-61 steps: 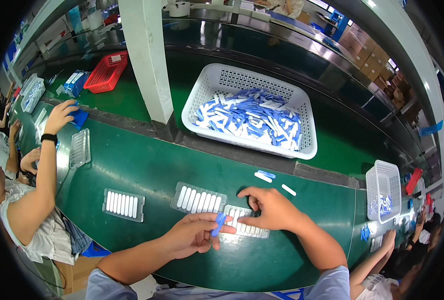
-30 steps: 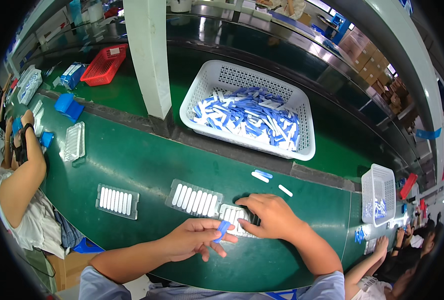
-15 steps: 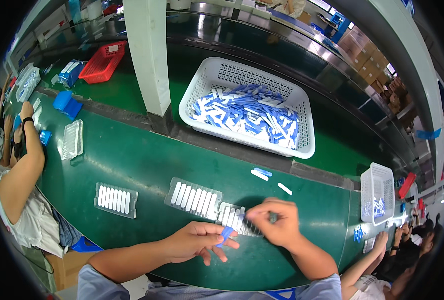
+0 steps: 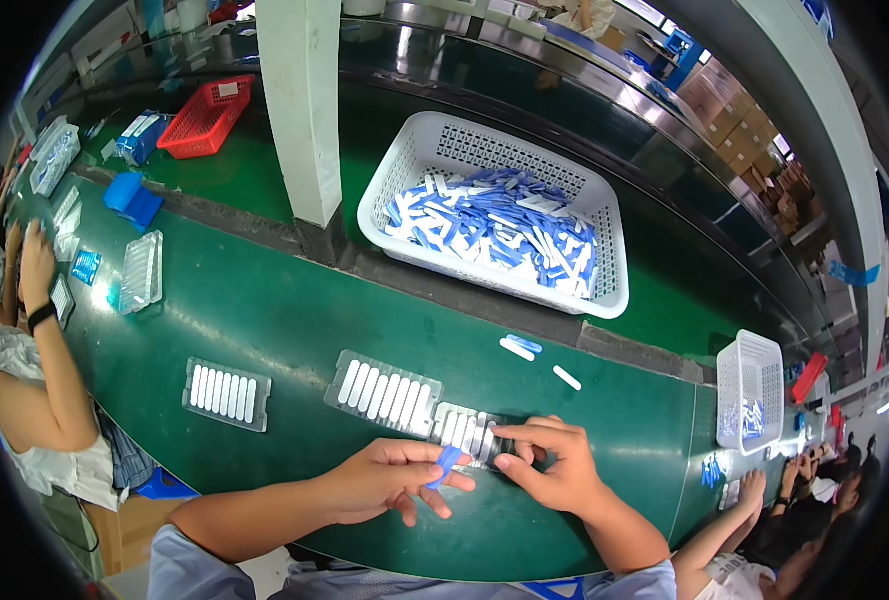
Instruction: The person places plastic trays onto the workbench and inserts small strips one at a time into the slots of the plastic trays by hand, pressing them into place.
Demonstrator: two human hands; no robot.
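- One table (image 4: 295, 310), green, running right across (clock's round the middle of the view btw). Near edge curves from 8 to 5. Dark ledge (image 4: 395, 277) borders the far side, with plenty of open green between it and the trays.
- One post (image 4: 300, 110), whitish, at 11, foot right at the ledge, so no sliding stuff through there.
- Three baskets: the big basket (image 4: 485, 273), white, at 12 to 1, heaped with blue and white sticks, way too many to count; the red basket (image 4: 193, 130) at 10; the small basket (image 4: 731, 390), white, between 3 and 4.
- Two hands working. Left hand (image 4: 410, 478) at 6, thumb and finger pinching the blue piece, other fingers fanned out. Right hand (image 4: 555, 465) at 5, thumb and forefinger parted, tips by the near tray's right end; can't tell if they touch it.
- Four trays: left tray (image 4: 262, 405) at 8, middle tray (image 4: 335, 384) at 7, near tray (image 4: 441, 424) at 6, all with white sticks in rows, plus a see-through tray (image 4: 143, 275) at 9. Wide gap between left and middle; middle and near sit edge to edge.
- One blue piece (image 4: 444, 467) at 6, in the left hand, just in front of the near tray. One strip or several, can't tell.
- Three loose sticks at 4: a blue stick (image 4: 526, 342) alongside a white stick (image 4: 517, 350), and another white stick (image 4: 567, 378) slightly apart.
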